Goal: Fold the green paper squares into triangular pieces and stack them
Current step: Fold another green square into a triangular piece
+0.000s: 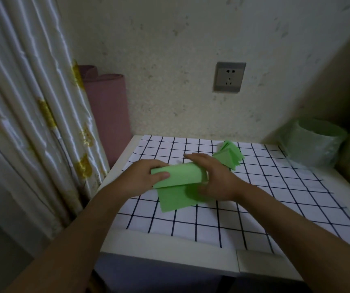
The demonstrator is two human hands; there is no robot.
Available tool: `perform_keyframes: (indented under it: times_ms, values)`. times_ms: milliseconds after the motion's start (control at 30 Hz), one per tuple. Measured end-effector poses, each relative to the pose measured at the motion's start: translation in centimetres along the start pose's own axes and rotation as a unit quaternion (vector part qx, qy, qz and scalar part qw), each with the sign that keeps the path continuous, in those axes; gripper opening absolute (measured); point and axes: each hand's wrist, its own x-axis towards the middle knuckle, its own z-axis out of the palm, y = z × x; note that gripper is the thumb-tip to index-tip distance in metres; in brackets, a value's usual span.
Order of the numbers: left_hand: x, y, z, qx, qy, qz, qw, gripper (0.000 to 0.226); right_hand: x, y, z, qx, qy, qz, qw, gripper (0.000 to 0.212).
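Pinching left edge of half-folded green paper sheet (180,176) with left hand (142,176); gripping right end with right hand (216,180), fingers (198,158) curled. Just beyond, right: folded triangle stack (231,156).

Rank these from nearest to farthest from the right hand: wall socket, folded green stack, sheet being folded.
1. Sheet being folded, touching the right hand.
2. Folded green stack, just beyond.
3. Wall socket, on the back wall.

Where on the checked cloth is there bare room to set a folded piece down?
Bare checked cloth: right of the right hand, from the folded stack down to the near edge; also the near strip before the paper squares. Crowded: centre-left, around the left hand.
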Motion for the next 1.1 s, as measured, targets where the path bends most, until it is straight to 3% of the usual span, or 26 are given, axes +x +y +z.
perform_keyframes:
  times_ms: [100, 200, 333, 400, 500, 600, 800, 933, 1100]
  values:
    - [-0.2, 0.6, 0.2, -0.060, -0.029, -0.008, 0.998, 0.023, -1.1, 0.4, -0.5, 0.014, 0.042, -0.010, 0.999, 0.091]
    - [-0.2, 1.5, 1.1, -0.010, -0.049, -0.001, 0.999, 0.031, -2.4, 0.9, -0.6, -0.015, 0.097, -0.042, 0.994, 0.059]
    - [-0.5, 3.0, 2.6, 0.079, -0.047, 0.009, 0.996, 0.056, -4.5, 1.4, -1.6, -0.148, 0.075, -0.060, 0.984, 0.042]
    - [-1.0, 4.3, 3.5, 0.095, -0.054, 0.039, 0.993, 0.061, -5.7, 1.7, -2.0, -0.245, 0.084, -0.086, 0.962, 0.037]
    - [-1.9, 6.8, 5.5, 0.101, -0.108, 0.064, 0.987, 0.070, -7.3, 2.1, -2.4, -0.333, 0.088, -0.085, 0.935, 0.026]
    - [-2.2, 8.1, 7.8, 0.133, -0.167, 0.094, 0.972, 0.078, -8.9, 2.9, -2.9, -0.359, 0.035, -0.043, 0.931, 0.030]
    - [-0.4, 8.8, 10.6, 0.112, -0.196, 0.078, 0.971, 0.053, -11.4, 4.4, -4.4, -0.247, 0.001, 0.006, 0.969, 0.025]
    - [0.8, 9.3, 11.7, 0.087, -0.201, 0.068, 0.973, 0.040, -11.6, 5.3, -5.3, -0.136, -0.024, 0.095, 0.986, 0.027]
    - [2.4, 9.8, 12.5, 0.062, -0.125, 0.032, 0.990, 0.035, -10.7, 6.0, -5.9, -0.040, -0.021, 0.155, 0.987, 0.032]
